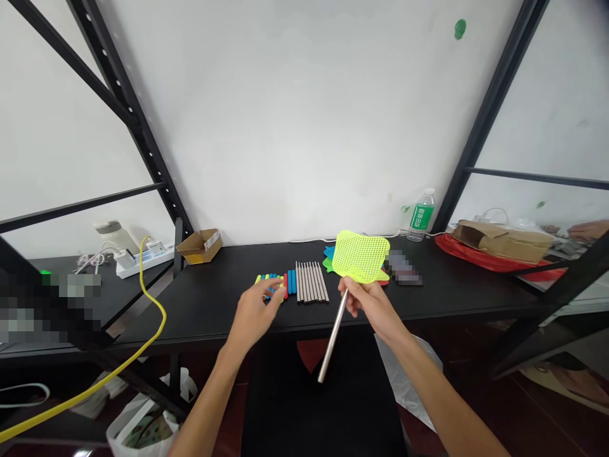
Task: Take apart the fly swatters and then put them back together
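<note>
My right hand is closed around a fly swatter where its yellow-green mesh head meets the shiny metal rod. The rod slants down toward me, past the table edge. At the row of short coloured tubes, yellow, blue and red, my left hand has its thumb and index finger apart and partly covers them. Whether it touches a tube is hard to see. Between my hands lies a row of several metal rods. More swatter heads, blue, green and red, lie partly hidden behind the yellow-green one.
An open cardboard box stands at the table's back left. A water bottle stands by the wall at the right, with a blurred dark packet nearer. Black frame posts bound the black table. A yellow cable hangs at left.
</note>
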The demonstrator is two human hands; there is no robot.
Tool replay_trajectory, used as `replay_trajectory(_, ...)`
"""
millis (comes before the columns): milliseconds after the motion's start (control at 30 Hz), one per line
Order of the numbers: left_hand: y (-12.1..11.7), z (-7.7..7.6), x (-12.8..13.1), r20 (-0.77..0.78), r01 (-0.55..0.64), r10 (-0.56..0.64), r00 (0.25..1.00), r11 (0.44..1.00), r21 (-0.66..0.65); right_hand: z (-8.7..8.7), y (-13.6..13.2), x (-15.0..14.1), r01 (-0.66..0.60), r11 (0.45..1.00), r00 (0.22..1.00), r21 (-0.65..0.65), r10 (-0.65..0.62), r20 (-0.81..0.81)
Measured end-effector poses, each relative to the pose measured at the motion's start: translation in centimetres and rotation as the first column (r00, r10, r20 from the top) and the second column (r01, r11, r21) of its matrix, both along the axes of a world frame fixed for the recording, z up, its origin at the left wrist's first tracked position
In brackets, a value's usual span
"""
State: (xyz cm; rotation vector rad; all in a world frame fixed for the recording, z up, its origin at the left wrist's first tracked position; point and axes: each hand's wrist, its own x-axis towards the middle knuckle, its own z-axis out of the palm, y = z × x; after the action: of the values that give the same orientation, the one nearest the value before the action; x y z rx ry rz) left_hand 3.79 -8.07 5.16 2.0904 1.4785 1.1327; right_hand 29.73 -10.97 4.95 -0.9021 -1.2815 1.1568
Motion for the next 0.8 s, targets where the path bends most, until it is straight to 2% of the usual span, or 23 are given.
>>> replay_trajectory(67,-2.1,0.7,2.3,0.077,0.196,-0.192,0.978,0.98,-0.035,-0.2,-0.4,-0.8,-0.072,0.997,0.997,0.005,0.072,0.014)
replay_trajectory(133,-3.9,1.1,4.3,0.16,0.404,-0.389,0.907,0.912,-0.074,-0.2,-0.9,-1.5,-0.155,0.988,0.987,0.019,0.155,0.03)
replay_trajectory(167,-4.6,1.2,5.0,0.194,0.474,-0.449,0.872,0.874,-0.106,-0.2,-1.1,-1.8,-0.192,0.981,0.981,0.028,0.191,0.038)
replay_trajectory(233,-5.3,1.2,5.8,0.24,0.508,-0.468,0.85,0.848,-0.147,-0.1,-1.3,-2.1,-0.234,0.971,0.972,0.051,0.231,0.05)
replay_trajectory(300,-5.2,1.0,5.6,0.241,0.478,-0.437,0.867,0.864,-0.155,0.1,-1.3,-2.0,-0.231,0.971,0.972,0.061,0.228,0.051)
replay_trajectory(400,-4.4,1.1,4.4,0.148,0.342,-0.326,0.934,0.935,-0.095,0.5,-0.9,-1.2,-0.164,0.985,0.986,0.047,0.165,0.0)
replay_trajectory(467,-4.0,1.3,3.6,-0.003,0.211,-0.211,0.977,0.977,-0.037,0.9,-0.6,-0.4,-0.098,0.995,0.993,0.023,0.1,-0.058)
replay_trajectory(533,-3.9,1.4,3.0,-0.179,0.089,-0.077,0.981,0.994,0.059,1.2,-0.5,0.4,-0.057,0.998,0.994,-0.004,0.056,-0.091)
replay_trajectory(633,-4.0,1.4,2.9,-0.34,0.019,0.076,0.937,0.963,0.269,1.5,-0.4,1.2,-0.044,0.997,0.996,-0.063,0.039,-0.079)
replay_trajectory(700,-4.0,1.3,2.9,-0.393,0.047,0.117,0.912,0.922,0.384,1.5,-0.5,1.4,-0.064,0.991,0.997,-0.122,0.057,-0.061)
replay_trajectory(800,-3.6,1.1,2.9,-0.444,0.091,0.16,0.882,0.866,0.492,1.4,-0.7,1.3,-0.132,0.972,0.991,-0.192,0.122,-0.062)
